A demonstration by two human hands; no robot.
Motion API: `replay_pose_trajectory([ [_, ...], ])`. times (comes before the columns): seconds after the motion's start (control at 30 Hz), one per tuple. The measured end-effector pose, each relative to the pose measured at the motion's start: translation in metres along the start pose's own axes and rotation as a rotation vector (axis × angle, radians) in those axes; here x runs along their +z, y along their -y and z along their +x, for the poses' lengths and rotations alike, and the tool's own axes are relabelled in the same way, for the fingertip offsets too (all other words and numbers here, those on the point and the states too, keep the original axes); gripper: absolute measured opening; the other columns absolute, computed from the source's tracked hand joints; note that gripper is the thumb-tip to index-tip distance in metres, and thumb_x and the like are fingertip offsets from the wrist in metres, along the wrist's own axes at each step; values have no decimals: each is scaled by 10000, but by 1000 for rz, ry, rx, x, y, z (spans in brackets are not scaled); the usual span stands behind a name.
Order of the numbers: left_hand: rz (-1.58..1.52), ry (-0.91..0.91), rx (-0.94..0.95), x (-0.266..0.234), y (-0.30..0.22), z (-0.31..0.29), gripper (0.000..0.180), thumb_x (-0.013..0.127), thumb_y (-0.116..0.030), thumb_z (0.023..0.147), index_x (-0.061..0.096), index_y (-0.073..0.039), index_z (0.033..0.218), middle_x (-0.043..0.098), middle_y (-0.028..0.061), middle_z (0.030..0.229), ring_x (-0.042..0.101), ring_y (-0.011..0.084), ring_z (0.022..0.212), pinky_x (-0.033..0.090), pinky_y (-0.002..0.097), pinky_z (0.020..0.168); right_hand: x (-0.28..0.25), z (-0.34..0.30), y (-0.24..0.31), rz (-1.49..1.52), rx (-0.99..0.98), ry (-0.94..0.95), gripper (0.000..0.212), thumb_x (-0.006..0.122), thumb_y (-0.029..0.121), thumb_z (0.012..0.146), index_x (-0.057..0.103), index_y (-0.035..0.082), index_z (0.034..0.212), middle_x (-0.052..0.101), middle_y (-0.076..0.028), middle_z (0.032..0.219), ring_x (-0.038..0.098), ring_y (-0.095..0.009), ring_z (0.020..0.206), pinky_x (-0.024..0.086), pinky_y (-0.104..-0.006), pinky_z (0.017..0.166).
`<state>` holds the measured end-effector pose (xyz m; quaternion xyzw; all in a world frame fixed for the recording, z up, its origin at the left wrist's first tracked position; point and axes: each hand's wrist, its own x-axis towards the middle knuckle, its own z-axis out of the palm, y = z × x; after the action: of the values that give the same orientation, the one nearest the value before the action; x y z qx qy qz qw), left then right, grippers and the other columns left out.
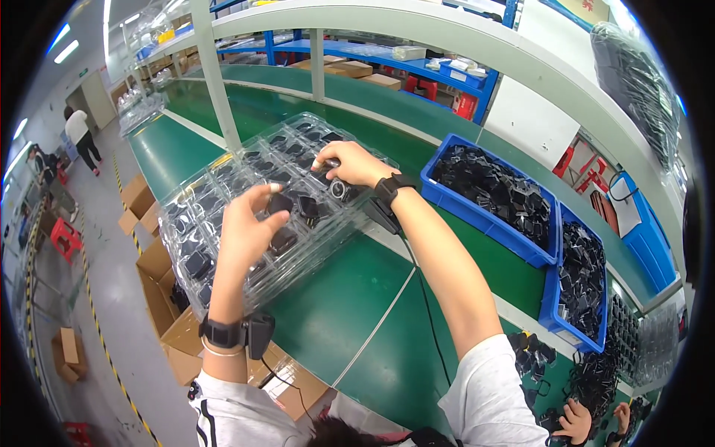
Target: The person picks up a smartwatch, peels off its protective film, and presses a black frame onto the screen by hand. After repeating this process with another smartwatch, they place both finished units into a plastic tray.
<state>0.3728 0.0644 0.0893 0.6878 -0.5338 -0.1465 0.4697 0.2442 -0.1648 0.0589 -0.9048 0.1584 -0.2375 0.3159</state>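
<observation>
A green tabletop (350,302) is running under bright workshop lights, its near stretch lying between the person's bare forearms. A black strap (222,333) is circling the left wrist and another band (385,191) the right, with a thin cable (424,305) trailing from the right one across the surface. Just ahead, a clear compartmented tray (302,255) is lying aslant, its pockets holding dark pieces (197,264) apart, probably so that they are not rubbing together. The left hand (248,223) is hovering over it, thumb and fingers parted around a dark square piece (280,203); whether they are gripping it, I cannot tell. The right hand (356,164) is curling its fingers over the far-right pockets, beside a round-faced piece (339,189); its hold is hidden too. The tray's left end is reaching the tabletop's edge, with a cardboard box (184,341) standing below, so room is tighter there. To the right, green surface is separating the tray from two loaded blue bins (477,227), likely within easy reach, leaving the right arm space sideways. At lower right a co-worker's hand (573,422) is resting among dark parts. Beyond, a pale shelf frame (216,82) is limiting height, and someone (78,134) is standing in the aisle.
</observation>
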Motion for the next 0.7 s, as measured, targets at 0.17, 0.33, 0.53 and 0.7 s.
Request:
replay_pose_trajectory([
  [0.17, 21, 50, -56, 2, 13, -18, 455, 723, -10, 709, 609, -42, 1148, 598, 135, 1175, 597, 203, 1008, 476, 300, 839, 3, 12, 21, -149, -200, -22, 295, 692, 12, 714, 687, 123, 987, 622, -95, 964, 571, -254, 967, 455, -367, 851],
  [0.33, 168, -38, 56, -13, 11, -28, 462, 735, -29, 705, 595, -19, 1145, 577, 144, 1212, 564, 234, 1088, 445, 346, 909, 37, 16, 58, -464, -312, 35, 302, 670, 168, 788, 651, 191, 1089, 580, -103, 1054, 501, -294, 1038, 402, -415, 891],
  [0.53, 387, -52, 98, -15, 27, -46, 457, 727, -59, 729, 571, 1, 1155, 564, 171, 1225, 498, 282, 1201, 381, 357, 987, 41, -1, 46, -623, -470, -251, 335, 683, 237, 787, 627, 178, 1111, 556, -118, 1087, 440, -310, 1112, 379, -445, 902],
  [0.7, 297, -63, 113, -23, 31, -52, 416, 711, -117, 756, 578, 7, 1130, 549, 230, 1210, 435, 364, 1242, 387, 403, 975, 9, -21, 70, -603, -18, -8, 337, 682, 179, 772, 616, 69, 1084, 559, -162, 1078, 501, -345, 1075, 425, -421, 861],
])
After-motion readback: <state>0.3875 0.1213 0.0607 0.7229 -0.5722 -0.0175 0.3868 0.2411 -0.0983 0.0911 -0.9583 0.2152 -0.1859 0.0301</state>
